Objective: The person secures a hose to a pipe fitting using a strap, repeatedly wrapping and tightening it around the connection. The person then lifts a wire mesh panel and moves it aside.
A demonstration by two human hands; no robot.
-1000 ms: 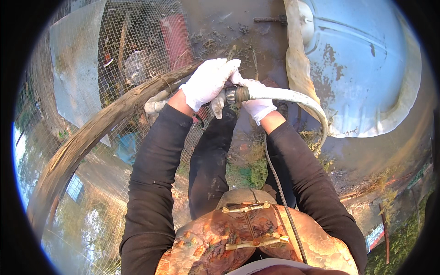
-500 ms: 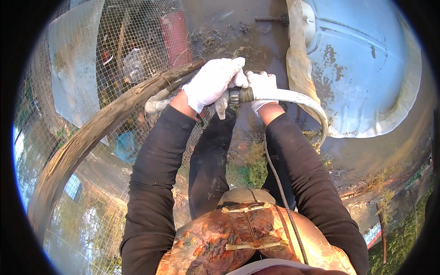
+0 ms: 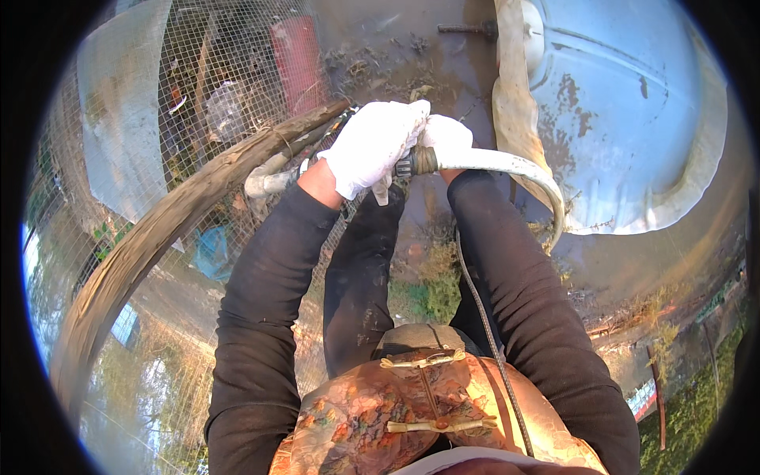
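Both my hands wear white gloves and meet at a pipe joint. My left hand [image 3: 378,146] is closed over the pipe, its fingers bunched by the joint; what they grip is hidden. Tucked against those fingers, my right hand [image 3: 447,135] is closed behind the white hose [image 3: 507,162], and its fingertips are out of sight. Below them shows a black ribbed connector [image 3: 404,165] beside a brownish wrapped band [image 3: 425,160] on the hose end. A pale stub [image 3: 382,191] hangs under my left hand. Leftward, a pale elbow pipe [image 3: 265,184] continues the line.
A weathered wooden pole [image 3: 174,218] curves along the left, before wire mesh [image 3: 229,47] and a red panel [image 3: 298,67]. At right sits a large blue tank [image 3: 625,119] with a pale rim. Muddy water [image 3: 380,24] lies ahead; a thin cord [image 3: 479,297] hangs down my front.
My right hand has shifted slightly left and up, closing in against my left fingers; the thin loop at its fingertips is now hidden. My left hand has turned slightly over the joint.
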